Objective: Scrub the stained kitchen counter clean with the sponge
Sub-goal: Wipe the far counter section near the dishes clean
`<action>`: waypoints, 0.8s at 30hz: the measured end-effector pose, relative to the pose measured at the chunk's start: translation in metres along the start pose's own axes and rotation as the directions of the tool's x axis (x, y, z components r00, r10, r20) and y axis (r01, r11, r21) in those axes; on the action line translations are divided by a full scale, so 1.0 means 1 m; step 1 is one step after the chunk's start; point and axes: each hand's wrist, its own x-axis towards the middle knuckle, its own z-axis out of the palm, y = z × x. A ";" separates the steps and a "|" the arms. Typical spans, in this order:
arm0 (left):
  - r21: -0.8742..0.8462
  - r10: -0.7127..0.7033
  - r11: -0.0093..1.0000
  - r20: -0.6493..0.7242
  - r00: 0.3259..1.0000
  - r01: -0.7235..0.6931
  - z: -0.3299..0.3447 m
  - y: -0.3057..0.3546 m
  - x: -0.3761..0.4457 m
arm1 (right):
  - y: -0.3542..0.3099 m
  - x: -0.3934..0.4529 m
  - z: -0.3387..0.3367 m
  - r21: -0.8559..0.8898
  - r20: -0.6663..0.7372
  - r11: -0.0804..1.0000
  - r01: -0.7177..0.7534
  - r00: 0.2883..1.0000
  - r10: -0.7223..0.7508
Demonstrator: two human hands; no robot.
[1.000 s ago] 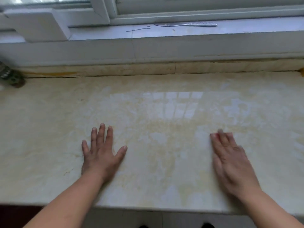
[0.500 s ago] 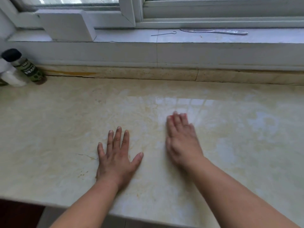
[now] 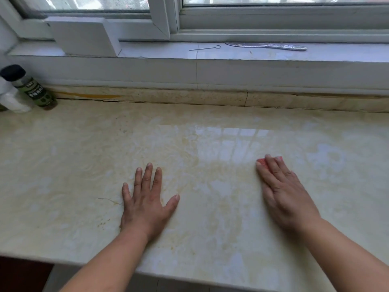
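**Visitor:** How far has the scrubbing got?

**Onlooker:** I'd judge it midway at best. The glossy cream marble-pattern kitchen counter point(image 3: 84, 165) shows yellow-brown staining in a broad patch between the two hands, running toward the front edge at 6 o'clock. There are specks just left of the left wrist, and an orange streak on the low stone upstand at 10 o'clock. The far middle reflects the window cleanly, but I can't tell whether that stretch has been scrubbed.

**Visitor:** And the sponge?

**Onlooker:** At 3 o'clock, under the right hand point(image 3: 284, 192). Only a sliver of the thin pink-red sponge point(image 3: 262, 161) peeks out at the fingertips. That hand lies flat, fingers together and extended, pinning the sponge against the counter rather than curling round it.

**Visitor:** The other hand?

**Onlooker:** The left hand point(image 3: 147, 205) is at centre, palm down, fingers spread wide, holding nothing and resting on the stone as a brace.

**Visitor:** Anything else about?

**Onlooker:** A black-capped bottle with a dark green label point(image 3: 31, 89) stands at 9 o'clock against the wall, well apart from the work. A silvery flat utensil point(image 3: 269, 46) lies on the white window sill point(image 3: 147, 53) at 1 o'clock.
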 end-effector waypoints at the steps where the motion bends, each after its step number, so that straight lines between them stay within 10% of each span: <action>1: -0.003 0.001 1.000 -0.003 1.000 -0.001 0.000 0.000 0.000 | 0.015 -0.006 -0.004 -0.001 -0.014 0.999 -0.038 0.999 0.038; 13: 0.003 -0.008 1.000 -0.013 1.000 0.008 0.003 -0.001 0.002 | 0.052 -0.013 -0.009 0.038 -0.105 0.927 -0.372 0.921 0.374; 24: 0.000 -0.005 1.000 -0.025 1.000 0.005 0.003 -0.001 0.000 | -0.045 -0.003 0.019 0.004 0.023 1.000 0.026 0.999 -0.026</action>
